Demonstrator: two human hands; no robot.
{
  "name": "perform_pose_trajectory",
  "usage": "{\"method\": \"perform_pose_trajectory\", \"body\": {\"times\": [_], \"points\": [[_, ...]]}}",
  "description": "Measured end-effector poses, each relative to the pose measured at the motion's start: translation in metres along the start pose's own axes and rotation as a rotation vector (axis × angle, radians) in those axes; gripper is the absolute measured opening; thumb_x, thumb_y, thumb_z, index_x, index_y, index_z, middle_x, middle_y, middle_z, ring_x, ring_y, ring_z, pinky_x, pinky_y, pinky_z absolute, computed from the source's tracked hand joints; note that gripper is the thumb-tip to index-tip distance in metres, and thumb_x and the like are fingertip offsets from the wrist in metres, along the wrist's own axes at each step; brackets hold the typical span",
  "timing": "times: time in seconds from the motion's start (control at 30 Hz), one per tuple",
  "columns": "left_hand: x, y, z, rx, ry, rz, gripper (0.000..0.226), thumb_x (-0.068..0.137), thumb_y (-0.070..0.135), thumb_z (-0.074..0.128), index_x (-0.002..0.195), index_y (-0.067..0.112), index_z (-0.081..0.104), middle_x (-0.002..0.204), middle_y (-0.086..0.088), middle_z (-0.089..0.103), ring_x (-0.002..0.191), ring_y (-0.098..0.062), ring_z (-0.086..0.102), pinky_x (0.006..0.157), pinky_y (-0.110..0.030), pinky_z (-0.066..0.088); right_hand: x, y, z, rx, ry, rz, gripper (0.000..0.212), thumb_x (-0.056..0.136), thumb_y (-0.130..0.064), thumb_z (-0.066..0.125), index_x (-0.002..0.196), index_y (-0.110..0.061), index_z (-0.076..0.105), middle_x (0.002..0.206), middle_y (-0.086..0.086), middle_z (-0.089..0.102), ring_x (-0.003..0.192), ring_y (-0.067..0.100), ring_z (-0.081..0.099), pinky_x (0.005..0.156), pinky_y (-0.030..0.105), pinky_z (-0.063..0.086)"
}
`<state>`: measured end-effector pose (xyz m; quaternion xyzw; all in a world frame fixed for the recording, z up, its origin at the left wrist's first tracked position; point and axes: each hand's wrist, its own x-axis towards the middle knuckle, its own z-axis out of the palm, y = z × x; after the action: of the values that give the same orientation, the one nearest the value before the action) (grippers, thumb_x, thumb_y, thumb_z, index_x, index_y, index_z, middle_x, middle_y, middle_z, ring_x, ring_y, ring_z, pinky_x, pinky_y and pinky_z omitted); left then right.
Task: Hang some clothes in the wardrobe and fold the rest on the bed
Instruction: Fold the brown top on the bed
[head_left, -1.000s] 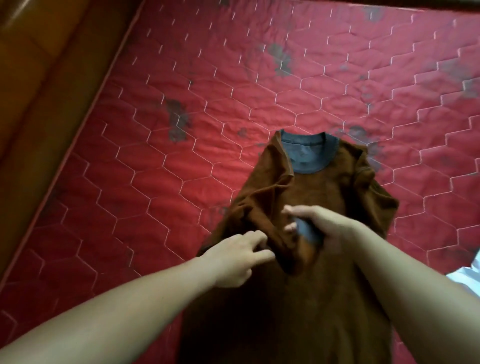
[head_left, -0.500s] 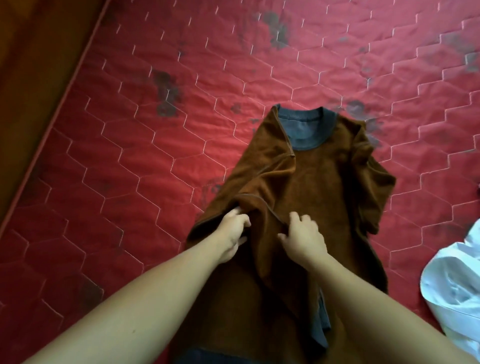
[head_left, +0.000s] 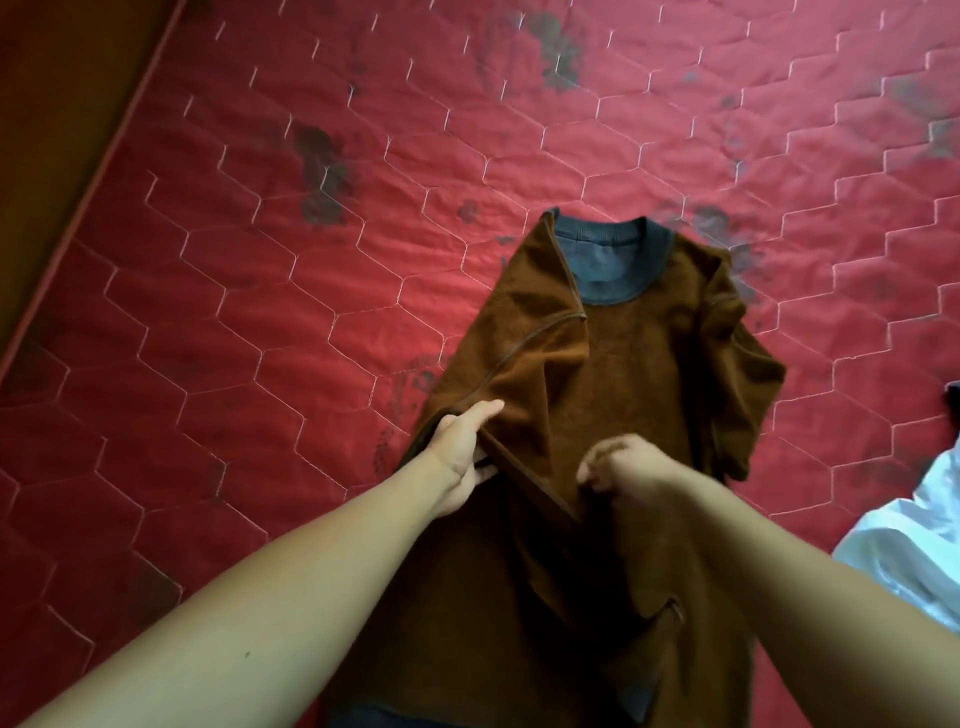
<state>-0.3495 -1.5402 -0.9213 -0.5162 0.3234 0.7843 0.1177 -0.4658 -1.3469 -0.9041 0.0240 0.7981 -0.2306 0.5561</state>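
A brown fleece sweatshirt (head_left: 649, 374) with a grey-blue collar lies on the red quilted mattress (head_left: 260, 312), collar pointing away from me. Its left sleeve and side are folded in over the body. My left hand (head_left: 462, 452) holds the folded left edge, fingers on top of the fabric and thumb below it. My right hand (head_left: 623, 467) has its fingers curled and pinches the sleeve's lower end near the middle of the shirt. The right sleeve lies bunched at the shirt's right side.
A white garment (head_left: 914, 551) lies at the right edge of the mattress, with a dark item (head_left: 953, 402) just above it. A brown wooden bed frame (head_left: 57, 119) runs along the mattress's left side. The mattress shows dark stains.
The left sleeve has been drawn further over the shirt's body. Both hands slid along the fold, the left toward the outer edge, the right toward the middle. The camera has moved closer.
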Motion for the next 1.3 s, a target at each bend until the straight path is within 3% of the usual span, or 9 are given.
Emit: {"method": "perform_pose_trajectory", "body": {"times": [0.1,0.2,0.33,0.43,0.53,0.8,0.93,1.17,1.3], "points": [[0.006,0.009,-0.007,-0.026,0.127,0.054,0.026,0.085,0.001,0.062,0.103,0.014,0.049,0.121,-0.017,0.064,0.109,-0.034,0.064,0.087,-0.057,0.055,0.023,-0.036,-0.003,0.374,0.217,-0.105,0.016,0.095,-0.01,0.057,0.105,-0.019,0.064,0.104,0.012,0.07,0.089,0.023,0.066,0.074,0.036,0.055],[0.009,0.023,-0.025,-0.112,0.172,0.046,0.032,0.076,-0.012,0.039,0.097,0.012,0.045,0.108,-0.018,0.056,0.092,-0.034,0.059,0.085,-0.057,0.055,0.045,-0.075,-0.003,0.662,0.189,-0.148,0.055,0.091,-0.032,0.072,0.138,-0.02,0.046,0.123,0.008,0.065,0.11,0.025,0.065,0.092,0.045,0.056],[0.011,0.041,-0.056,-0.088,0.175,0.009,0.059,0.074,-0.015,0.033,0.131,-0.005,0.044,0.121,-0.025,0.058,0.103,-0.039,0.059,0.095,-0.063,0.049,0.054,-0.128,0.008,0.702,0.153,-0.169,0.033,0.085,-0.025,0.078,0.113,-0.008,0.07,0.112,0.015,0.074,0.108,0.032,0.07,0.091,0.043,0.056],[0.013,0.057,-0.072,-0.134,0.218,0.046,0.046,0.079,-0.017,0.033,0.118,0.002,0.049,0.121,-0.026,0.058,0.108,-0.039,0.059,0.093,-0.06,0.051,0.062,-0.17,0.015,0.736,0.242,-0.266,0.032,0.081,0.006,0.071,0.109,-0.01,0.067,0.106,0.018,0.071,0.103,0.033,0.07,0.089,0.045,0.059],[0.021,0.072,-0.082,-0.334,0.222,0.115,0.039,0.081,-0.013,0.036,0.111,0.002,0.056,0.107,-0.021,0.065,0.095,-0.034,0.065,0.078,-0.046,0.057,0.068,-0.211,0.016,0.737,0.271,-0.392,0.039,0.084,0.003,0.066,0.116,-0.019,0.064,0.109,0.011,0.07,0.098,0.026,0.068,0.073,0.036,0.059],[0.017,0.034,-0.064,0.125,0.351,0.059,0.033,0.084,-0.001,0.063,0.107,0.02,0.052,0.109,-0.004,0.06,0.091,-0.018,0.064,0.064,-0.037,0.061,0.05,-0.085,0.073,-0.099,0.193,-0.012,0.049,0.094,-0.037,0.064,0.138,-0.018,0.052,0.122,0.007,0.066,0.084,0.014,0.065,0.073,0.034,0.059],[0.009,0.027,-0.055,0.219,0.402,-0.016,0.037,0.086,0.005,0.059,0.12,0.016,0.051,0.119,-0.006,0.056,0.106,-0.027,0.062,0.082,-0.051,0.06,-0.001,-0.026,0.103,-0.494,0.165,0.052,0.053,0.091,-0.063,0.053,0.123,-0.022,0.062,0.093,-0.006,0.062,0.076,0.01,0.063,0.069,0.03,0.057],[-0.01,0.008,-0.058,0.631,0.384,0.011,0.046,0.082,0.01,0.071,0.119,0.016,0.045,0.108,-0.004,0.057,0.093,-0.025,0.062,0.076,-0.042,0.061,-0.067,-0.014,0.175,-0.319,-0.372,0.084,0.035,0.098,-0.053,0.054,0.115,-0.023,0.059,0.09,0.006,0.073,0.067,0.019,0.072,0.057,0.034,0.062],[-0.015,-0.006,-0.077,0.683,0.351,0.032,0.035,0.086,0.0,0.058,0.112,0.019,0.046,0.106,0.003,0.051,0.088,-0.02,0.061,0.074,-0.038,0.063,-0.064,0.002,0.165,-0.485,0.388,-0.266,0.021,0.099,-0.042,0.051,0.114,-0.027,0.054,0.108,-0.005,0.058,0.097,0.016,0.06,0.079,0.034,0.057]]}}
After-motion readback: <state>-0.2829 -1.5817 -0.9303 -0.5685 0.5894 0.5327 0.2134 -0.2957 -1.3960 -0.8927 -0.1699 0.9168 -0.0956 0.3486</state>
